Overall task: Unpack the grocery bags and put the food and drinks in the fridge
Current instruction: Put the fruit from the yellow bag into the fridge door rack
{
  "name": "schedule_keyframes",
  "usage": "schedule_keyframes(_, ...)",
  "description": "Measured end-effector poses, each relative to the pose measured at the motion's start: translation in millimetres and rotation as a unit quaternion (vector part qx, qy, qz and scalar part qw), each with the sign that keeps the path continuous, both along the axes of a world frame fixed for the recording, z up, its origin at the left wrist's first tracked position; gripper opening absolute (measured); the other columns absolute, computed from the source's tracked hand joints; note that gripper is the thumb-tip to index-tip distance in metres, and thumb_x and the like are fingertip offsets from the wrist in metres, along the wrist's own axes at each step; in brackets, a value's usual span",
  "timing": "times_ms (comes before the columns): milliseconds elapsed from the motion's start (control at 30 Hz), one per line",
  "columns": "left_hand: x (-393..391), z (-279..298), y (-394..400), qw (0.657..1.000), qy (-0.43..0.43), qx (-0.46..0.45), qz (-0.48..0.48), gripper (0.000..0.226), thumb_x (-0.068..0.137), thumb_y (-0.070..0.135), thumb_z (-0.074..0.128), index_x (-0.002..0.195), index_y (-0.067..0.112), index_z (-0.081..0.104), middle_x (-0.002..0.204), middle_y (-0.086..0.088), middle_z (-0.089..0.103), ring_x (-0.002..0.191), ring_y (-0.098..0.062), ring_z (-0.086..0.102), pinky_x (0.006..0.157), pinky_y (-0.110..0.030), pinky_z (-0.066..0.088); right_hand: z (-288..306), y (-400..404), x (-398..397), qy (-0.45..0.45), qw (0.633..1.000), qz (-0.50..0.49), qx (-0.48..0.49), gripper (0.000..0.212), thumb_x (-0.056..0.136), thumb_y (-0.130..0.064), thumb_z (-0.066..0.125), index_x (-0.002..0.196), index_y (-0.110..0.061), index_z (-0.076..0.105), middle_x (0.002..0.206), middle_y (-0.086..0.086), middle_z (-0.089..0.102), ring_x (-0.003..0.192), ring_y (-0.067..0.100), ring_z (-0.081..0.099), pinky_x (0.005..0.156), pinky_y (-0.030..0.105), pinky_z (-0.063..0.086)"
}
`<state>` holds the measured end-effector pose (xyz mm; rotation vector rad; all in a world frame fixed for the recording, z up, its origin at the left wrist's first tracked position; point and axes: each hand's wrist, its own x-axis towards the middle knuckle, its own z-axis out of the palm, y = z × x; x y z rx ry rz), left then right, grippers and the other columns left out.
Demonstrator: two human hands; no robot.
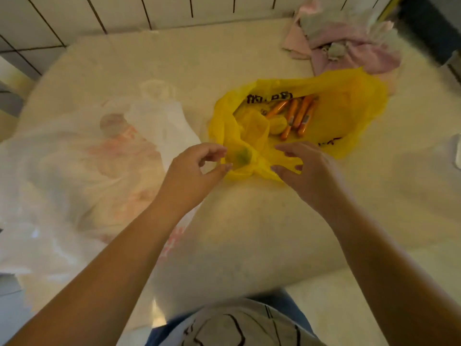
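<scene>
Bare forearms, white shirt [239, 328] (black line print), blue jeans [287, 303].

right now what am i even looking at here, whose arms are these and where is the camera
There is one picture, taken by a camera worn on a person's head, looking down at their own two bare arms. No machine is involved. On the pale table lies an open yellow bag holding orange sausage sticks and a round yellow fruit. The left hand and right hand reach to the bag's near edge; the image is too blurred to say whether they grip it. A white bag lies to the left, and pink cloth at the far right.
</scene>
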<state>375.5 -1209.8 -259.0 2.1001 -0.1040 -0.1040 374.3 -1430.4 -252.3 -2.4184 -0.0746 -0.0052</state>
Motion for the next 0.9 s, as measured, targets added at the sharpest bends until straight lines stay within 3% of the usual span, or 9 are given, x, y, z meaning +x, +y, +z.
schedule_keyframes(133, 26.6, -21.4, -33.0, 0.998, 0.005, 0.068, -0.001, 0.031, 0.082, 0.024, 0.069, 0.112, 0.018, 0.064, 0.108, 0.002, 0.064, 0.099, -0.008, 0.058, 0.09, -0.021, 0.043, -22.3, -29.5, 40.2, 0.038, 0.997, 0.058, -0.021, 0.039, 0.079, -0.024, 0.072, 0.117, -0.02, 0.064, 0.113, 0.001, 0.062, 0.099, 0.015, 0.059, 0.081, 0.041, 0.051)
schedule_keyframes(267, 50.4, -41.9, -48.3, 0.988, -0.034, 0.148, -0.007, 0.04, 0.076, 0.03, 0.063, 0.112, 0.013, 0.065, 0.111, -0.007, 0.064, 0.103, -0.013, 0.054, 0.088, -0.01, 0.031, -49.2, -36.8, 69.5, 0.113, 0.988, 0.101, 0.004, 0.039, 0.081, -0.027, 0.07, 0.119, -0.024, 0.062, 0.115, 0.0, 0.06, 0.104, 0.013, 0.057, 0.086, 0.037, 0.049)
schedule_keyframes(433, 75.5, -58.5, -54.4, 0.968, -0.016, 0.238, -0.074, 0.051, 0.081, 0.015, 0.069, 0.129, 0.011, 0.054, 0.137, -0.007, 0.051, 0.127, -0.022, 0.046, 0.104, -0.024, 0.029, -74.1, -29.0, 88.0, 0.179, 0.973, 0.139, 0.034, 0.046, 0.083, -0.028, 0.069, 0.126, -0.022, 0.056, 0.122, 0.001, 0.058, 0.113, 0.013, 0.054, 0.089, 0.027, 0.043)
schedule_keyframes(600, 91.7, -61.7, -59.0, 0.936, 0.027, 0.324, -0.137, 0.064, 0.081, 0.014, 0.067, 0.14, 0.015, 0.041, 0.147, -0.006, 0.039, 0.136, -0.021, 0.035, 0.11, -0.032, 0.027, -93.3, -19.1, 92.5, 0.21, 0.965, 0.148, 0.049, 0.056, 0.079, -0.026, 0.072, 0.13, -0.019, 0.049, 0.122, 0.002, 0.059, 0.112, 0.019, 0.056, 0.093, 0.034, 0.045)
schedule_keyframes(700, 92.0, -64.5, -56.8, 0.925, 0.026, 0.355, -0.131, 0.062, 0.076, 0.016, 0.072, 0.134, 0.015, 0.05, 0.134, -0.012, 0.052, 0.125, -0.03, 0.046, 0.101, -0.037, 0.036, -99.0, -15.6, 91.0, 0.221, 0.964, 0.141, 0.047, 0.05, 0.081, -0.021, 0.07, 0.126, -0.019, 0.051, 0.116, 0.004, 0.061, 0.106, 0.021, 0.058, 0.085, 0.031, 0.045)
schedule_keyframes(800, 87.3, -67.4, -51.0, 0.926, 0.0, 0.359, -0.116, 0.046, 0.07, 0.02, 0.071, 0.115, 0.014, 0.065, 0.11, -0.013, 0.063, 0.104, -0.035, 0.058, 0.086, -0.042, 0.046, -99.3, -11.5, 86.7, 0.203, 0.968, 0.13, 0.069, 0.033, 0.083, -0.017, 0.066, 0.116, -0.018, 0.061, 0.107, 0.004, 0.065, 0.099, 0.021, 0.06, 0.083, 0.031, 0.045)
schedule_keyframes(900, 81.5, -67.8, -44.1, 0.931, -0.024, 0.352, -0.091, 0.03, 0.067, 0.019, 0.07, 0.097, 0.014, 0.068, 0.097, -0.01, 0.064, 0.091, -0.035, 0.06, 0.077, -0.042, 0.048, -98.7, -6.4, 81.0, 0.179, 0.968, 0.158, 0.084, 0.023, 0.083, -0.015, 0.067, 0.106, -0.017, 0.067, 0.102, 0.003, 0.066, 0.094, 0.019, 0.061, 0.081, 0.029, 0.046)
